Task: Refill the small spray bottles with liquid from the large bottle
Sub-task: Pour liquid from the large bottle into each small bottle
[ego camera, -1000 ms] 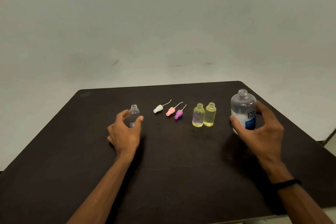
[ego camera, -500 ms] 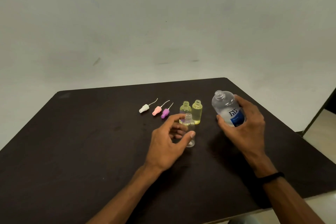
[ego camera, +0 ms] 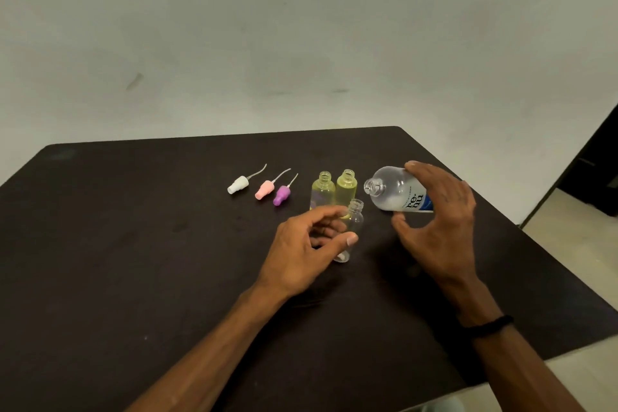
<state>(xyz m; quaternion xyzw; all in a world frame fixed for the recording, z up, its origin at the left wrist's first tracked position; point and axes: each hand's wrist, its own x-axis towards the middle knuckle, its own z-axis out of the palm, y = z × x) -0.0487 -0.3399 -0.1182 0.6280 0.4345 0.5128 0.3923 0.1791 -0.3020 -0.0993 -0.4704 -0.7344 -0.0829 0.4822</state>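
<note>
My left hand (ego camera: 309,244) grips a small clear spray bottle (ego camera: 353,224), uncapped and tilted slightly right, just above the dark table (ego camera: 133,244). My right hand (ego camera: 438,221) holds the large clear bottle (ego camera: 396,191) with a blue and white label. It is tipped left, its open mouth just above and to the right of the small bottle's neck. No liquid stream is visible. Two small uncapped bottles (ego camera: 334,191) with yellow liquid stand side by side right behind my left hand.
Three spray caps with dip tubes lie in a row left of the yellow bottles: white (ego camera: 239,184), pink (ego camera: 265,189) and purple (ego camera: 282,195). The table's right edge runs close to my right arm. A black band (ego camera: 485,326) circles my right wrist.
My left hand carried the small clear bottle from the table's left to in front of the yellow bottles. My right hand lifted the large bottle and tipped it leftward toward the small one.
</note>
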